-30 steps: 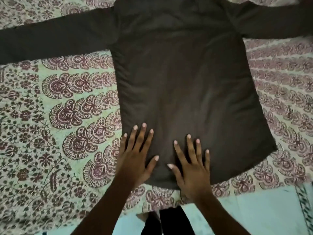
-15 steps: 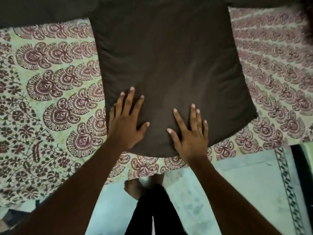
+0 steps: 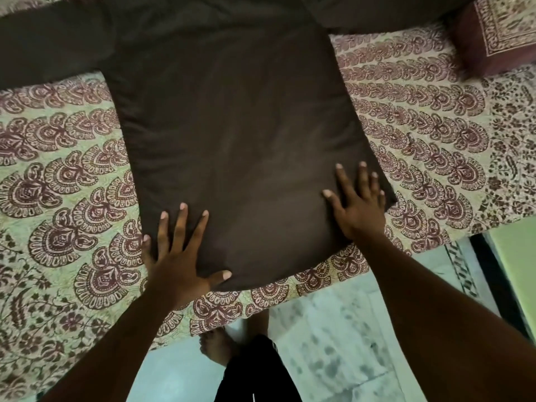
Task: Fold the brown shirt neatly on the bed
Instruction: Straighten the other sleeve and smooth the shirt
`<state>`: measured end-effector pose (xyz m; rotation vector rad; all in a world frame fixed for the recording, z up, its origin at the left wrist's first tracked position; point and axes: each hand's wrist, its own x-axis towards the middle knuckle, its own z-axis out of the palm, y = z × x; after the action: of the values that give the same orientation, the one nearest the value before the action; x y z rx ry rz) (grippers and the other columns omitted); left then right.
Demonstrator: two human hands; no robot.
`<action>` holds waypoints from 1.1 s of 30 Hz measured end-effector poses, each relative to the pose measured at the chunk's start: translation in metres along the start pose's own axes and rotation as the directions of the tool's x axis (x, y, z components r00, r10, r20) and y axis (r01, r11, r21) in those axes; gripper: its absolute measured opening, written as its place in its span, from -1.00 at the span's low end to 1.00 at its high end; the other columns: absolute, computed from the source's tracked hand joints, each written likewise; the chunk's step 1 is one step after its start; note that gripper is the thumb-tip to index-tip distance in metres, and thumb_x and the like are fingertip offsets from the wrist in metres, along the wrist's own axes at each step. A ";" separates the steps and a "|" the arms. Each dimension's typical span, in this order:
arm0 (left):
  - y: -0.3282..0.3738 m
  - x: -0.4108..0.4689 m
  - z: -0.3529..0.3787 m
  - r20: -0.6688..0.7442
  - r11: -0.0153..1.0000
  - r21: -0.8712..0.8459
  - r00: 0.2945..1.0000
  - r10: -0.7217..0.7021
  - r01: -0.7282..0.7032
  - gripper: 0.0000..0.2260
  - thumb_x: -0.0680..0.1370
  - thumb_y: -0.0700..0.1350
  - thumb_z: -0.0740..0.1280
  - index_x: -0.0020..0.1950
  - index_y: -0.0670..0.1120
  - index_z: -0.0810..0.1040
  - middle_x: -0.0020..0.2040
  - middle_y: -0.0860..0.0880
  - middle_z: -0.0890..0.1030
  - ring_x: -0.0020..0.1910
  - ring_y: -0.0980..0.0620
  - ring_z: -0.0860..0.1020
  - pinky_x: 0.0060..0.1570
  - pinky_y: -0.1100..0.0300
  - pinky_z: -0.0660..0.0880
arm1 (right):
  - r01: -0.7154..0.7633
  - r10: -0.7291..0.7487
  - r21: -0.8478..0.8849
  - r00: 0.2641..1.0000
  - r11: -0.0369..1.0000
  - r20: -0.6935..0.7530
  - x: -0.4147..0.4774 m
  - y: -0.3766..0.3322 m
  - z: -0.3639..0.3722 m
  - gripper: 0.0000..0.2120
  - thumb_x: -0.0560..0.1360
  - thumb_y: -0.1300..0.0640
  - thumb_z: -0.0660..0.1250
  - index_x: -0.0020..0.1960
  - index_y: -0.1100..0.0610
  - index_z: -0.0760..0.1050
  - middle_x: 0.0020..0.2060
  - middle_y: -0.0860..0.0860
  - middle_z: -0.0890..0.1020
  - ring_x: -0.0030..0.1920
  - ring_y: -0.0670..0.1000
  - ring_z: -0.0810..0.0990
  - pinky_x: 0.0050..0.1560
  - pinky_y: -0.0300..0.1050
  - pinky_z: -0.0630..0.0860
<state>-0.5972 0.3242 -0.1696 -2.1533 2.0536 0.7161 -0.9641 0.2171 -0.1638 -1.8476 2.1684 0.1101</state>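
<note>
The brown shirt (image 3: pixel 232 134) lies spread flat on the patterned bed sheet (image 3: pixel 63 198), hem toward me and both long sleeves stretched out sideways at the top. My left hand (image 3: pixel 177 256) rests palm down on the hem's left corner, fingers spread, its outer edge over the sheet. My right hand (image 3: pixel 356 204) presses flat on the hem's right corner, fingers apart. Neither hand grips the cloth. The collar is out of view beyond the top edge.
A dark red pillow (image 3: pixel 499 33) with a printed border sits at the top right. The bed's near edge (image 3: pixel 261 311) runs just below the hem. Beyond it are the pale floor (image 3: pixel 333 352), my foot (image 3: pixel 217 343) and dark trouser leg.
Both hands have slid apart along the hem, the left toward the left corner and the right toward the right corner. The view has also shifted, showing the sleeves and the pillow again.
</note>
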 end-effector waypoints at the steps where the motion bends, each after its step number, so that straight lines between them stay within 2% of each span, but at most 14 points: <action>1: 0.000 0.000 -0.001 0.008 1.000 0.005 1.000 -0.002 0.002 0.08 0.23 0.66 0.13 0.63 0.31 -0.23 0.65 0.11 -0.35 0.65 -0.17 -0.27 0.49 -0.44 -0.03 | -0.130 0.129 0.050 0.992 0.990 0.012 -0.004 0.008 -0.003 -0.34 0.57 -0.50 -0.03 0.60 -0.41 -0.15 0.69 -0.01 -0.11 0.68 0.20 -0.13 0.61 0.36 -0.03; 4: -0.001 0.001 -0.003 0.036 1.000 0.004 0.999 0.004 -0.004 0.09 0.22 0.66 0.12 0.62 0.31 -0.24 0.64 0.12 -0.37 0.65 -0.17 -0.29 0.49 -0.44 -0.03 | -0.306 0.306 0.068 0.952 0.950 0.003 -0.013 0.011 -0.013 -0.20 0.54 -0.54 -0.10 0.67 -0.22 -0.12 0.69 0.11 -0.10 0.67 0.25 -0.18 0.61 0.36 -0.10; 7: -0.001 -0.003 -0.001 0.001 1.000 0.014 1.000 0.012 -0.012 0.04 0.28 0.65 0.12 0.64 0.28 -0.17 0.68 0.08 -0.28 0.66 -0.20 -0.21 0.48 -0.44 0.00 | -0.046 0.045 -0.013 0.994 0.999 -0.100 -0.016 -0.017 -0.009 -0.24 0.61 -0.44 0.00 0.68 -0.11 -0.03 0.68 0.15 -0.09 0.67 0.24 -0.15 0.61 0.30 -0.10; 9: -0.001 -0.012 0.003 -0.034 0.998 0.039 0.998 0.048 -0.047 -0.03 0.36 0.60 0.09 0.66 0.22 -0.08 0.70 0.02 -0.18 0.66 -0.24 -0.12 0.49 -0.42 0.04 | 0.163 -0.164 -0.036 0.986 0.986 -0.040 -0.027 -0.039 0.005 -0.29 0.62 -0.39 0.03 0.68 -0.15 -0.02 0.69 0.10 -0.12 0.67 0.24 -0.14 0.60 0.31 -0.02; 13: -0.001 -0.042 0.013 -0.055 0.990 0.063 0.990 0.132 -0.128 -0.13 0.46 0.51 0.10 0.68 0.15 0.01 0.70 -0.04 -0.09 0.66 -0.25 -0.07 0.50 -0.38 0.07 | 0.472 -0.471 -0.066 0.882 0.879 0.034 -0.078 -0.087 0.032 -0.32 0.66 -0.30 0.02 0.69 -0.06 0.01 0.69 0.10 -0.08 0.68 0.18 -0.10 0.60 0.32 0.07; 16: -0.006 -0.066 0.019 -0.070 0.986 -0.038 0.984 0.161 -0.164 -0.26 0.53 0.37 0.19 0.66 0.14 0.13 0.70 0.02 0.00 0.67 -0.17 -0.02 0.52 -0.25 0.06 | 0.595 -0.595 -0.048 0.803 0.802 0.003 -0.088 -0.139 0.036 -0.39 0.70 -0.24 0.04 0.69 -0.09 0.02 0.69 0.10 -0.10 0.68 0.15 -0.15 0.64 0.23 -0.03; 18: -0.013 -0.073 0.015 -0.164 0.966 -0.201 0.978 0.130 -0.162 -0.47 0.58 0.13 0.26 0.54 0.03 0.40 0.63 0.01 0.27 0.61 -0.14 0.22 0.46 -0.18 0.25 | 0.612 -0.612 -0.060 0.791 0.789 0.028 -0.082 -0.171 0.044 -0.43 0.71 -0.19 0.01 0.68 -0.11 0.03 0.69 0.10 -0.10 0.68 0.17 -0.15 0.63 0.27 -0.04; 20: -0.017 -0.067 -0.002 -0.330 0.945 -0.290 0.943 0.049 -0.151 -0.67 0.59 -0.08 0.25 0.34 -0.11 0.55 0.40 -0.07 0.52 0.35 -0.17 0.51 0.23 -0.13 0.48 | 0.655 -0.649 -0.091 0.756 0.751 0.083 -0.083 -0.189 0.056 -0.44 0.71 -0.17 0.01 0.68 -0.10 0.06 0.69 0.09 -0.05 0.68 0.20 -0.09 0.59 0.37 0.02; 21: -0.021 -0.059 -0.013 -0.381 0.951 -0.283 0.925 0.008 -0.125 -0.70 0.58 -0.16 0.25 0.30 -0.14 0.56 0.34 -0.10 0.55 0.26 -0.18 0.55 0.16 -0.13 0.50 | 0.695 -0.687 -0.100 0.719 0.712 0.105 -0.087 -0.193 0.064 -0.44 0.70 -0.16 0.02 0.68 -0.09 0.07 0.69 0.09 -0.02 0.68 0.22 -0.06 0.58 0.39 0.04; 23: -0.034 -0.033 -0.035 -0.397 0.978 -0.209 0.916 -0.065 -0.021 -0.63 0.55 -0.22 0.27 0.36 -0.11 0.50 0.40 -0.09 0.49 0.33 -0.16 0.47 0.23 -0.14 0.45 | 0.799 -0.786 -0.115 0.602 0.590 0.141 -0.101 -0.191 0.073 -0.44 0.71 -0.13 0.03 0.68 -0.07 0.07 0.69 0.09 0.00 0.67 0.23 -0.06 0.58 0.37 0.04; 25: -0.056 -0.004 -0.049 -0.361 0.992 -0.118 0.930 -0.075 0.034 -0.51 0.57 -0.10 0.30 0.51 -0.05 0.38 0.56 -0.05 0.34 0.51 -0.13 0.31 0.37 -0.18 0.31 | 0.896 -0.880 -0.098 0.444 0.433 0.170 -0.113 -0.183 0.076 -0.44 0.69 -0.07 0.07 0.67 -0.06 0.12 0.68 0.10 0.05 0.67 0.24 -0.03 0.60 0.34 0.05; 27: -0.083 0.017 -0.054 -0.255 1.000 -0.019 0.967 0.018 -0.024 -0.40 0.59 0.10 0.27 0.61 0.02 0.23 0.66 0.00 0.16 0.61 -0.12 0.17 0.45 -0.22 0.22 | 0.932 -0.918 -0.025 0.361 0.362 0.163 -0.115 -0.180 0.074 -0.46 0.68 -0.01 0.12 0.65 -0.01 0.19 0.67 0.12 0.12 0.67 0.22 0.03 0.59 0.31 0.14; 30: -0.107 0.022 -0.046 -0.103 0.981 0.116 0.980 0.168 -0.156 -0.23 0.55 0.35 0.19 0.67 0.08 0.06 0.70 0.03 -0.04 0.67 -0.12 0.02 0.52 -0.28 0.13 | 0.857 -0.866 0.134 0.499 0.498 0.034 -0.099 -0.201 0.059 -0.49 0.73 0.00 0.12 0.65 0.04 0.20 0.66 0.12 0.16 0.67 0.16 0.07 0.59 0.24 0.19; 33: -0.109 0.007 -0.040 -0.031 0.974 0.141 0.982 0.185 -0.179 -0.05 0.46 0.48 0.20 0.69 0.05 -0.05 0.70 0.01 -0.14 0.67 -0.13 -0.05 0.54 -0.29 0.04 | 0.734 -0.733 0.119 0.677 0.669 -0.058 -0.052 -0.243 0.046 -0.42 0.72 -0.06 0.15 0.68 0.01 0.10 0.68 0.10 0.06 0.68 0.16 -0.01 0.63 0.22 0.11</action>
<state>-0.4817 0.3133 -0.1652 -1.9425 2.2722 0.5298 -0.7120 0.2354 -0.1629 -2.4711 1.2173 -0.2100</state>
